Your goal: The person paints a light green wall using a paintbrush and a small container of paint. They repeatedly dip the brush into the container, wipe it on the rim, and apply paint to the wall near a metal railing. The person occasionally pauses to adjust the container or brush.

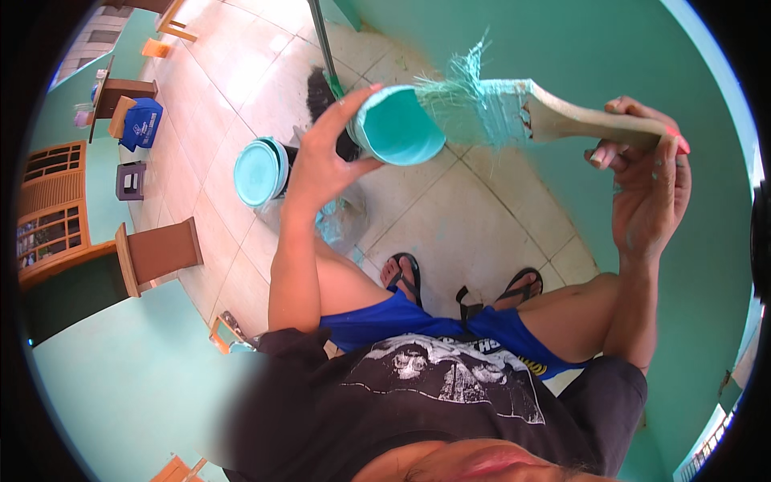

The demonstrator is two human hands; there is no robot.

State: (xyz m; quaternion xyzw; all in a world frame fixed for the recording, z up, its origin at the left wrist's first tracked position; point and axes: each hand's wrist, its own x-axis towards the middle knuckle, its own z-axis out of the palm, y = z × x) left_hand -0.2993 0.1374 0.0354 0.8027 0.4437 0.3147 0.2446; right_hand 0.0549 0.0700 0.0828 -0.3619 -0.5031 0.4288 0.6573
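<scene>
My left hand (325,156) is wrapped around a small cup (400,126) coated in turquoise paint, its mouth tilted towards the brush. Between the fingers and thumb of my right hand (647,162) is the wooden handle of a wide paintbrush (578,123). Its frayed, paint-caked bristles point left and lie close to the cup's rim; whether they touch it I cannot tell. Beyond my left forearm stands a paint bucket with a turquoise-smeared lid (258,172), beside a paint-stained clear plastic bag (343,223) on the floor.
A turquoise wall (692,271) runs close along my right side. A broom (322,90) with black bristles is on the tiled floor (458,217) past my left hand. Farther left are a purple stool (131,181), a blue bag (143,123) and a brown wooden piece of furniture (162,250).
</scene>
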